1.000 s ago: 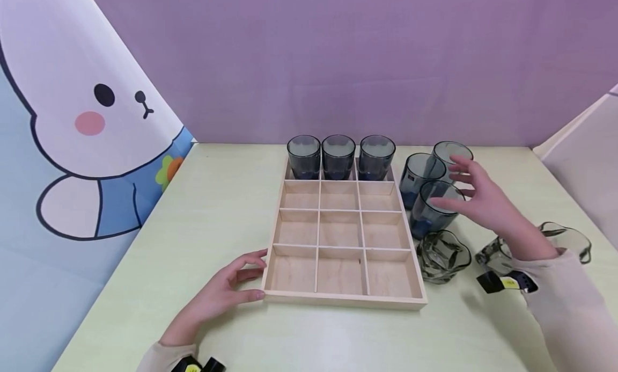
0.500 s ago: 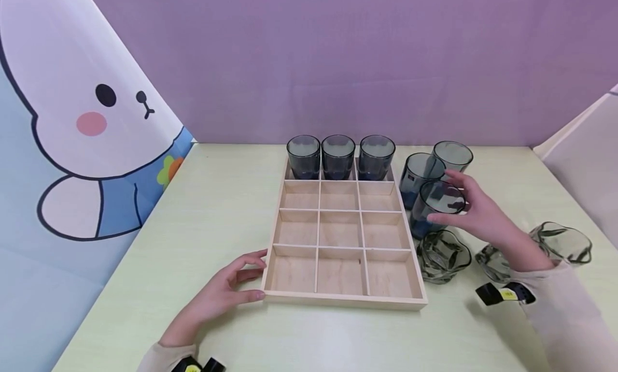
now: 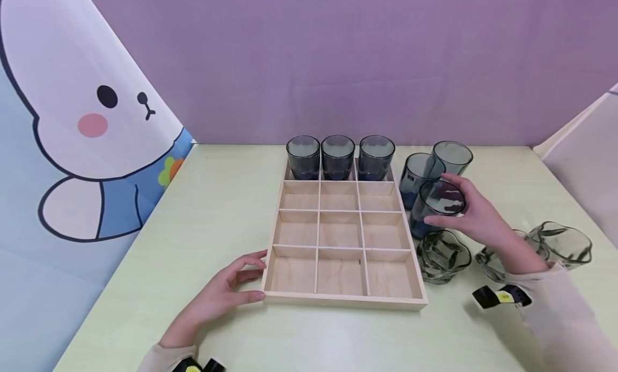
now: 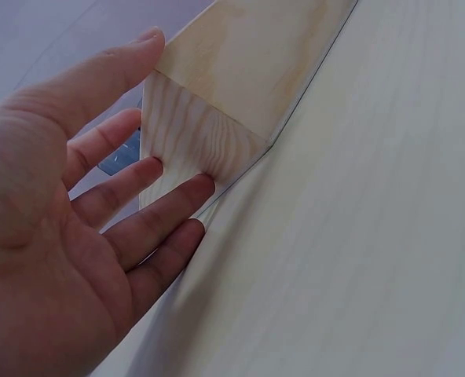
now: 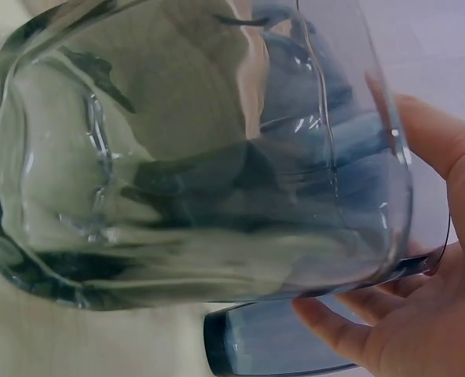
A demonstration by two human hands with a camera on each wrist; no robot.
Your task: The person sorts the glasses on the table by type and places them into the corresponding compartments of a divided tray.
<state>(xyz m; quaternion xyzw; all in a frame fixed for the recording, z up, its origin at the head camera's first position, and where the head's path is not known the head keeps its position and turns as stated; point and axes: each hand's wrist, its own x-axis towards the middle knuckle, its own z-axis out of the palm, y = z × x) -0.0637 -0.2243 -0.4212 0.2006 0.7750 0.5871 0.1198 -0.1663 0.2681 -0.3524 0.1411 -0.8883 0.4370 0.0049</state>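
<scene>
At the far left, well apart from both your hands, hung a light blue cloth (image 3: 96, 162) printed with a pale cartoon animal. Your left hand (image 3: 219, 286) rested at the near left corner of a wooden tray (image 3: 345, 301), its fingers loosely extended and touching the side rather than clasping it. The tray stretched rightward and away from those fingertips, divided into twelve compartments, three across and four deep. In its farthest row, beyond your left hand and to the left of your right, stood three smoky blue glasses (image 3: 338, 160), one per compartment.

Just past the tray's right side, your right hand (image 3: 478, 216) was curled round an upright blue glass (image 3: 429, 203) — thumb on the near side, fingers on the far side. Beyond that grip stood two matching glasses: a left one (image 3: 417, 181) close against the held glass, and a farther one (image 3: 454, 154) behind your fingertips. Below the grip, nearer you, sat a wavy clear glass (image 3: 443, 259). Two more wavy glasses (image 3: 562, 246) lay to the right, one partly hidden by your wrist.
</scene>
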